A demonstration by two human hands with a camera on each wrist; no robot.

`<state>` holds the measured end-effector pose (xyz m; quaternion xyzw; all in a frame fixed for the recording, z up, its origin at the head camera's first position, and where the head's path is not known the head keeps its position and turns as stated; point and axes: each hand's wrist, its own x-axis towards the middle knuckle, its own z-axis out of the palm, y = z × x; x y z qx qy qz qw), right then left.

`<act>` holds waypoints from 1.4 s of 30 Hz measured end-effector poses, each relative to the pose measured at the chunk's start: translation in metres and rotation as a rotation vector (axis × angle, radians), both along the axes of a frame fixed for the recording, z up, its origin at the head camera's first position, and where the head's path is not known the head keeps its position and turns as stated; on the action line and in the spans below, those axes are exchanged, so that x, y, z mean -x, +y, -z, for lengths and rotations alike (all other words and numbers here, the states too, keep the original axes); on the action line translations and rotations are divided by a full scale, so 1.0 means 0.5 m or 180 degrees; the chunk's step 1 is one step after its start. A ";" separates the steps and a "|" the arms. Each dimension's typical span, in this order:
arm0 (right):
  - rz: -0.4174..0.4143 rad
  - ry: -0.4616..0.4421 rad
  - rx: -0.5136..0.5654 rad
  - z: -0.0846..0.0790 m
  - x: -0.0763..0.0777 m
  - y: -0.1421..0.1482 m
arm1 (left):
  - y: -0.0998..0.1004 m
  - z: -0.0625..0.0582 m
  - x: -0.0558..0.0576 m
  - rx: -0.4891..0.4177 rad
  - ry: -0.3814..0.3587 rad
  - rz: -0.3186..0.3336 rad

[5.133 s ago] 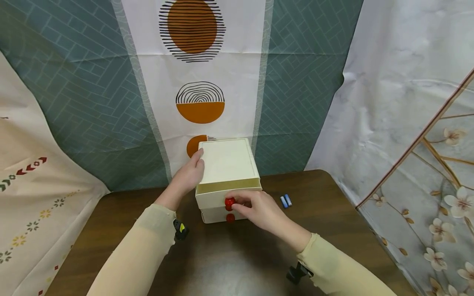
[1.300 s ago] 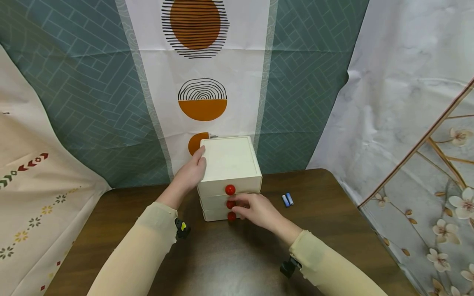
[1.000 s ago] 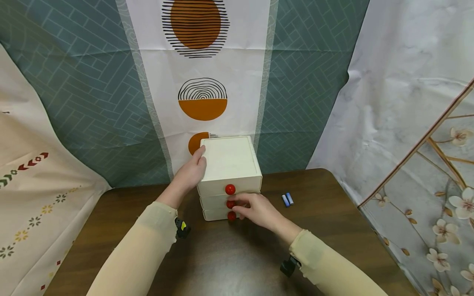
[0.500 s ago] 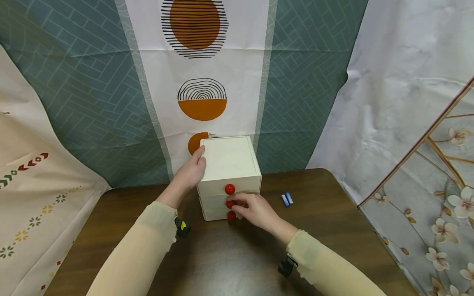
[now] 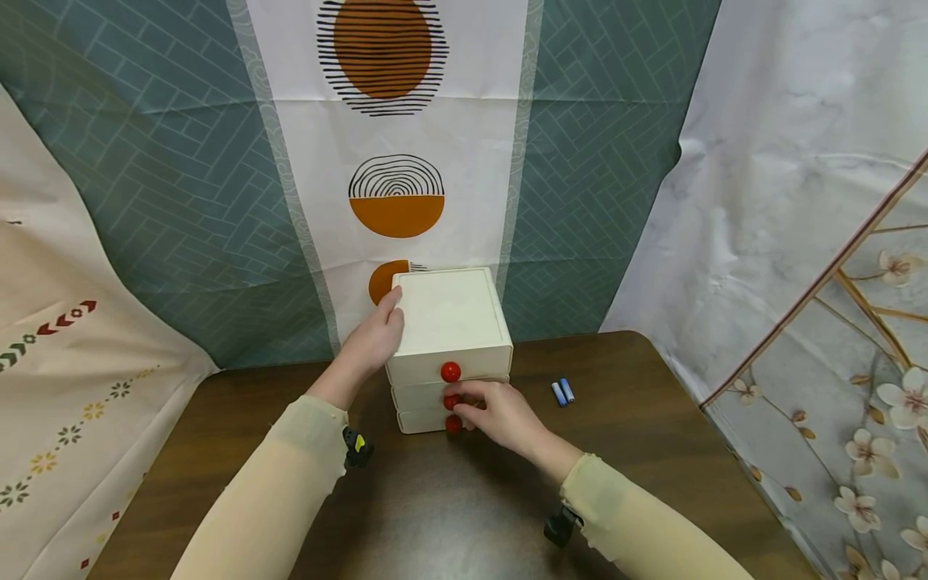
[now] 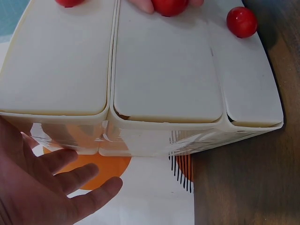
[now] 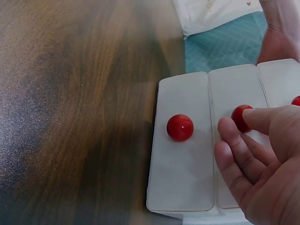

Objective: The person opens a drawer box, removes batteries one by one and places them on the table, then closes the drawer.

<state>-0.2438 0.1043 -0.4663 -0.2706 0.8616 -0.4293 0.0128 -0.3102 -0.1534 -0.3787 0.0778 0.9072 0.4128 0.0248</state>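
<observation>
A white chest of drawers point(image 5: 451, 310) with red round knobs stands at the back of the table, all drawers pushed in. My left hand point(image 5: 371, 332) lies against the chest's left side near the top edge; in the left wrist view its fingers point(image 6: 89, 176) are spread and fairly straight. With thumb and fingers, my right hand point(image 5: 500, 412) pinches the middle drawer's knob point(image 7: 241, 118). Above that is the top drawer's knob point(image 5: 450, 371), and below it the bottom drawer's knob point(image 7: 180, 127). The drawers' insides are hidden.
Two small blue-and-white batteries point(image 5: 561, 391) lie on the brown wooden table point(image 5: 435, 515), right of the chest. A patterned cloth point(image 5: 602, 161) hangs behind, with more cloth at the left and right sides.
About five seconds ago the top drawer was pulled out with my right hand on its knob. It is now pushed in, and my right hand has moved down to the middle knob.
</observation>
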 end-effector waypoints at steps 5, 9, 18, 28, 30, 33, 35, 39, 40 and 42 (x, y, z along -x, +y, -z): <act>0.0011 0.0036 -0.0041 -0.001 -0.002 -0.002 | -0.002 0.001 0.000 -0.0019 0.0007 0.0004; 0.0009 0.0038 -0.0061 -0.002 -0.003 -0.002 | -0.001 0.001 0.001 -0.0016 0.0012 0.0005; 0.0015 0.0014 -0.0074 0.002 -0.010 0.001 | 0.001 0.000 -0.001 0.0004 0.0002 0.0018; -0.0024 -0.0103 -0.0098 -0.001 -0.030 0.005 | -0.001 0.002 0.000 -0.0036 -0.0011 -0.0006; -0.0036 -0.0125 -0.0090 -0.001 -0.034 0.006 | -0.001 0.002 0.000 -0.0045 -0.0028 -0.0005; -0.0051 -0.0137 -0.0061 0.000 -0.039 0.007 | -0.001 0.003 0.001 -0.0051 -0.0037 -0.0012; -0.0054 -0.0142 -0.0045 0.000 -0.043 0.008 | 0.000 0.003 0.001 -0.0049 -0.0033 -0.0019; -0.0035 -0.0151 -0.0048 -0.001 -0.051 0.009 | 0.000 0.002 0.002 -0.0033 -0.0010 -0.0026; -0.0032 -0.0150 -0.0052 -0.001 -0.052 0.009 | 0.000 0.002 0.002 -0.0032 -0.0009 -0.0028; -0.0030 -0.0148 -0.0060 -0.001 -0.055 0.009 | 0.000 0.003 0.002 -0.0027 -0.0006 -0.0027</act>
